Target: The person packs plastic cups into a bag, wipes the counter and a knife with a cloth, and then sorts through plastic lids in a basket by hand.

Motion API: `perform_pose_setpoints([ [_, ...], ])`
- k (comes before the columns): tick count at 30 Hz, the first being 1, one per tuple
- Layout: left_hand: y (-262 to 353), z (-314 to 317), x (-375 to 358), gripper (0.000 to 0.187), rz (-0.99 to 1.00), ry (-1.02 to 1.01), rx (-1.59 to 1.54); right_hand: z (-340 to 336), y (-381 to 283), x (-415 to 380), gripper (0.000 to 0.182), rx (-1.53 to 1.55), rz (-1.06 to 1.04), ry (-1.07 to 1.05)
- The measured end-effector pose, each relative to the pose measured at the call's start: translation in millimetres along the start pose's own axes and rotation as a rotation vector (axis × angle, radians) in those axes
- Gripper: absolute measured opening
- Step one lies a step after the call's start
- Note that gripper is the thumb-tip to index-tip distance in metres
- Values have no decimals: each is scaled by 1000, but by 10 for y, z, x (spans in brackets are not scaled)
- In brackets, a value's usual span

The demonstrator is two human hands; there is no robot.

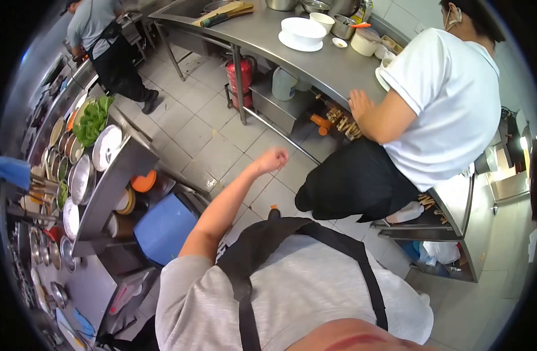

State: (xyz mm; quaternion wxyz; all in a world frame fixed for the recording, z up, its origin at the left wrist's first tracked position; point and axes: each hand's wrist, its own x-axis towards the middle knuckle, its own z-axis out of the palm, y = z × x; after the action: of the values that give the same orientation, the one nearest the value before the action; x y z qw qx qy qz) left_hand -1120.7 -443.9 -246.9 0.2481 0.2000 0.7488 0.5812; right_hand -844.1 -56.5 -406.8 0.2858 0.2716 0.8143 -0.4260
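My left hand [273,159] is held out over the tiled floor [224,131], its fingers loosely curled in, with no object showing in them. It touches nothing; the metal rail [286,136] under the steel counter [262,35] is the nearest thing in the picture. My left arm is bare below a grey sleeve. A black apron hangs over my grey shirt. My right hand is out of sight.
A co-worker in white [449,105] bends at the counter on the right. Another person [96,29] stands at the back left. Bowls and leafy greens [93,121] fill the left shelving, beside a blue bin [166,225]. A fire extinguisher [240,82] stands below the counter.
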Motion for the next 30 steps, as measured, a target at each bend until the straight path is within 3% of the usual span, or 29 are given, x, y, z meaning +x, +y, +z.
perform_pose_setpoints([
  [5,450,-781,779,10,29,119,-35,-497,-1519,491,26,298,-232,133],
  [10,629,-1688,1791,17,167,296,59,-984,-2823,871,27,929,-404,100],
  [14,809,-2381,2784,23,80,537,52,-1330,-3418,1245,29,1506,-486,-73],
  [17,756,-2868,3757,24,219,690,251,-1518,-3657,1492,30,1845,-526,-251],
  [21,1326,-3090,4396,21,327,718,368,-1669,-3747,1663,32,2166,-533,-528],
  [24,1569,-3168,4955,24,428,558,457,-1750,-3933,1517,32,2273,-526,-602],
  [26,1599,-3140,5428,26,469,539,529,-1742,-4138,1300,26,1916,-508,-229],
  [27,1637,-3100,5575,28,509,535,600,-1733,-4123,1327,26,1925,-508,-220],
  [30,1756,-2945,5883,33,341,514,531,-1772,-3943,1394,25,2722,-102,-893],
])
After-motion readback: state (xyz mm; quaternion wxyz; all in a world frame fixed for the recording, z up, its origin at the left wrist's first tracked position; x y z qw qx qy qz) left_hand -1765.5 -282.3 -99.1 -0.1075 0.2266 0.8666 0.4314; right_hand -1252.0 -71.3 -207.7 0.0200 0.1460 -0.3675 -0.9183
